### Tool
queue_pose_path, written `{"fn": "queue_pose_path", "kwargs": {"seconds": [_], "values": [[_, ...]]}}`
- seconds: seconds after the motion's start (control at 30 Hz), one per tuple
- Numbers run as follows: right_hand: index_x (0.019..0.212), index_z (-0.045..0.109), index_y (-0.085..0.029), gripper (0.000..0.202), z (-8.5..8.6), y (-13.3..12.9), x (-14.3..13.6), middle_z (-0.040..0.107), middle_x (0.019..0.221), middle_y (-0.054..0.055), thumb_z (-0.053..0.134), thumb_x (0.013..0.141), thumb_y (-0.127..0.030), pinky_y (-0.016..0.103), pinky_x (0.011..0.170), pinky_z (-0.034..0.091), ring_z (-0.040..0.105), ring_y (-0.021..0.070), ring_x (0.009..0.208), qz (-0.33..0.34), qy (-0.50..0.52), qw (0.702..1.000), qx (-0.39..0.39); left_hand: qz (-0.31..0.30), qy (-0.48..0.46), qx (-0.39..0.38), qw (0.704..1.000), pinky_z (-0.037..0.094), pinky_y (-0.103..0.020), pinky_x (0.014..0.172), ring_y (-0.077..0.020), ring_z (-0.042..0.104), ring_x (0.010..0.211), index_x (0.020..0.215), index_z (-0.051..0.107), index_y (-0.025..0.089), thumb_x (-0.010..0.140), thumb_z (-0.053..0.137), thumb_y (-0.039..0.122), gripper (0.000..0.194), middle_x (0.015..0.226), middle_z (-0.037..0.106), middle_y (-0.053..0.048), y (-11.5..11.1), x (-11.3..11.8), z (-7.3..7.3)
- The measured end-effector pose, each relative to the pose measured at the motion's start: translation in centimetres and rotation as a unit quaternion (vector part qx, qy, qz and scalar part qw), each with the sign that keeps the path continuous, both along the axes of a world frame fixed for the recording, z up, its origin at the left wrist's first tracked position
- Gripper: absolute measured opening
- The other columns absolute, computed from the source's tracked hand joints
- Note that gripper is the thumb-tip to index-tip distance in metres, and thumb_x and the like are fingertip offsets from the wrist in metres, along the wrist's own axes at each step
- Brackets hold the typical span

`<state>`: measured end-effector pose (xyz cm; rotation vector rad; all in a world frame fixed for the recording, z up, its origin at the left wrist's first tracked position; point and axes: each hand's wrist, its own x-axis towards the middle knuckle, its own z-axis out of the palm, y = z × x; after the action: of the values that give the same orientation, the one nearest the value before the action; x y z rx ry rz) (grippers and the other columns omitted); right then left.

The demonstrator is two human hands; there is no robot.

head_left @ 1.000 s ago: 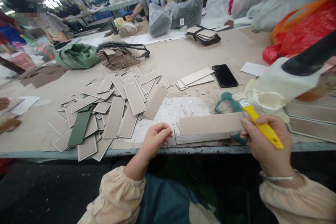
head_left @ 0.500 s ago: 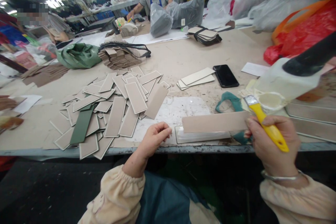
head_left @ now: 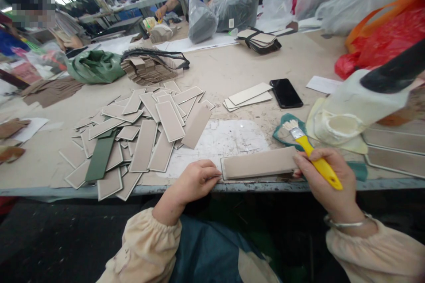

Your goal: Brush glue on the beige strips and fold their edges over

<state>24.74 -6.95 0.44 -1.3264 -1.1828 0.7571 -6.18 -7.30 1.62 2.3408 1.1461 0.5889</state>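
Beige strip (head_left: 259, 163) lies crosswise between left hand (head_left: 195, 181), fingertips curled at its end, and right hand (head_left: 323, 181) gripping yellow brush (head_left: 314, 157).

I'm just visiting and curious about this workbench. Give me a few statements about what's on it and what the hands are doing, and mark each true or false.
1. The right hand holds a yellow-handled brush. True.
2. The black phone lies in the left hand. False: it lies on the table, well beyond both hands.
3. A beige strip lies between the two hands near the table's edge. True.
4. The pile of beige pieces contains a green piece. True.
5. The brush bristles rest inside the white glue container. False: they are outside it, over a teal scrap.
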Motion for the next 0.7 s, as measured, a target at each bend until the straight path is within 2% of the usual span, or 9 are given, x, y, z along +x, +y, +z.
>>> {"fn": "queue_pose_path", "kwargs": {"seconds": [0.17,0.37,0.7], "values": [[0.085,0.049,-0.022,0.028,-0.9,0.2,0.3,0.065,0.082,-0.002,0.074,0.076,-0.031,0.019,0.048,0.054,0.061,0.0092,0.049,0.013,-0.015,1.0,-0.021,-0.038,0.035,0.058,0.997,0.047,-0.024,0.068,-0.0141,0.061,0.076,0.091,0.072,0.018,0.09,0.051,0.017,0.021,0.083,0.066,-0.006,0.2,0.1,-0.7],[0.085,0.05,-0.022,0.028,-1.5,0.4,0.2,0.065,0.08,-0.002,0.073,0.077,-0.036,0.021,0.047,0.053,0.061,0.0103,0.049,0.013,-0.032,0.999,-0.034,-0.064,0.071,0.057,0.994,0.047,-0.024,0.069,-0.0137,0.061,0.075,0.091,0.072,0.018,0.091,0.051,0.018,0.021,0.082,0.065,-0.005,0.4,0.1,-0.9],[0.087,0.051,-0.023,0.027,-2.2,0.7,0.8,0.067,0.082,0.002,0.07,0.079,-0.039,0.027,0.044,0.055,0.062,0.0144,0.049,0.032,-0.089,0.995,-0.023,-0.068,0.082,0.067,0.992,0.047,-0.024,0.068,-0.0139,0.06,0.075,0.088,0.072,0.018,0.09,0.051,0.018,0.021,0.081,0.065,-0.005,0.4,0.2,-1.1]]}}
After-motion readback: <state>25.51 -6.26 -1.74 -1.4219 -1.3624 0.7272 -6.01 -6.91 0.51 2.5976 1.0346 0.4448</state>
